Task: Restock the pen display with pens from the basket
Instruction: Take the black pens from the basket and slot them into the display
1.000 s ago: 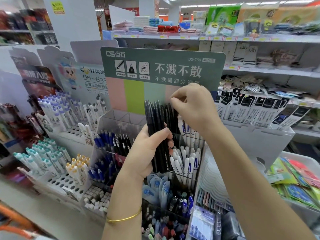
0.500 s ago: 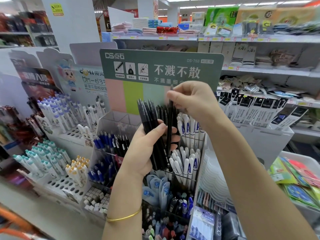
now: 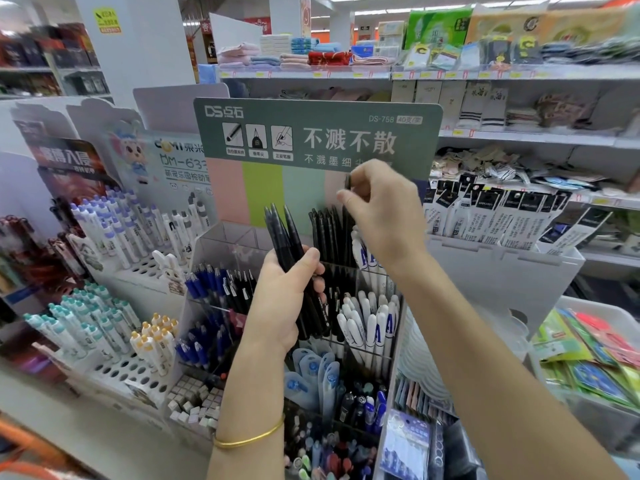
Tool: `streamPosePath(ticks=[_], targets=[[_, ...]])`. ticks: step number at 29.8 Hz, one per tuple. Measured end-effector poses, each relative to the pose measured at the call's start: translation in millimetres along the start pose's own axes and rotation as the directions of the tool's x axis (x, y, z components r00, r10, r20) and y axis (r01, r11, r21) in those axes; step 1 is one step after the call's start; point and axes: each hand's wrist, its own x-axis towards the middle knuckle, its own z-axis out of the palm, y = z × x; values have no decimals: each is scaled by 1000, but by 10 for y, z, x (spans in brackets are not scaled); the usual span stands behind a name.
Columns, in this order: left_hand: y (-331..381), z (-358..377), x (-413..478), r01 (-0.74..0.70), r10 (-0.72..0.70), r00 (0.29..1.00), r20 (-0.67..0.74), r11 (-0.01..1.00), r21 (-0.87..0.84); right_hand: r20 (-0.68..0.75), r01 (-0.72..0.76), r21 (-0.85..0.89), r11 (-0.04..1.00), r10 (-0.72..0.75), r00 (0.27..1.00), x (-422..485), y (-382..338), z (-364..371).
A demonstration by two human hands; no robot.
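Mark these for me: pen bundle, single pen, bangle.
pen bundle (image 3: 282, 233), head view, upper shafts.
single pen (image 3: 347, 181), head view, top end.
bangle (image 3: 251, 441), head view, front of band.

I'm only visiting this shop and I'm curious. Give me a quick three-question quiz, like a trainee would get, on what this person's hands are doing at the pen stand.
1. True or false: the left hand grips a bundle of black pens.
2. The right hand pinches: A) one black pen B) a white pen C) nothing.
3. Fill in: the bracelet on the left wrist is ___ coloured.
Key: 1 true; 2 A; 3 gold.
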Motion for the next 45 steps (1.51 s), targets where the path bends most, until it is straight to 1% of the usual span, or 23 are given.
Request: streamPosePath(ticks=[2, 4, 6, 8, 9, 11, 12, 13, 15, 16, 18, 20, 23, 25, 27, 30, 32, 33, 36, 38, 41, 45], targets=[[6, 4, -7, 7, -7, 1000, 13, 1000, -21, 124, -5, -212, 977, 32, 992, -23, 21, 43], [5, 1, -16, 9, -8, 999, 37, 999, -33, 252, 44, -404, 914, 65, 966, -31, 17, 60], [9, 2, -27, 7, -4, 998, 68, 999, -34, 330, 111, -510, 853, 75, 941, -31, -5, 58], [12, 10, -34, -1, 5, 995, 98, 999, -34, 360, 152, -547, 823, 67, 931, -20, -37, 35], [13, 15, -32, -9, 13, 993, 114, 999, -33, 347, 147, -534, 833, 57, 936, -8, -53, 14], [16, 25, -37, -25, 28, 990, 141, 999, -25, 268, 92, -450, 888, 36, 963, 7, -85, -45], [21, 33, -40, -32, 35, 987, 156, 999, -17, 234, 65, -374, 925, 26, 972, 8, -103, -77], [21, 39, -44, -37, 38, 985, 171, 999, -11, 230, 49, -283, 958, 18, 973, 3, -124, -103], [31, 57, -55, -38, 38, 980, 196, 999, -5, 311, 39, -113, 993, -2, 950, -18, -174, -139], [37, 68, -61, -38, 38, 978, 206, 999, -5, 371, 39, -67, 997, -11, 929, -33, -197, -148], [36, 88, -68, -36, 36, 977, 209, 999, -3, 447, 27, -52, 998, -2, 895, -52, -223, -150], [33, 98, -79, -25, 25, 979, 201, 1000, -2, 462, 6, -52, 999, 18, 887, -50, -208, -147], [49, 94, -89, -4, 9, 984, 180, 1000, -28, 419, -53, 15, 998, 42, 907, -44, -177, -156], [74, 100, -75, -1, 7, 991, 135, 999, -40, 377, -94, 96, 991, 51, 925, -45, -171, -147], [99, 104, -49, 1, 2, 998, 67, 998, -55, 324, -147, 155, 977, 90, 942, -41, -164, -132], [97, 73, -10, 24, -25, 999, -24, 999, -47, 169, -213, 237, 948, 176, 970, 17, -125, -134], [75, 28, 9, 22, -22, 996, -83, 1000, -1, 50, -204, 296, 933, 198, 979, 72, -105, -167], [63, 4, 21, 6, -3, 995, -105, 1000, 28, 0, -183, 295, 938, 192, 981, 90, -105, -182], [59, -29, 39, -12, 20, 992, -124, 998, 63, -98, -108, 230, 967, 133, 986, 90, -83, -156], [68, -25, 30, -1, 7, 994, -106, 998, 57, -126, -51, 155, 987, 71, 989, 52, -55, -100], [64, -9, -3, 15, -14, 998, -58, 1000, 24, -77, 11, 24, 1000, -9, 997, -11, -31, -20], [33, 7, -27, 22, -22, 1000, -5, 1000, 8, 22, 12, -114, 993, -9, 1000, -52, -15, 25]])
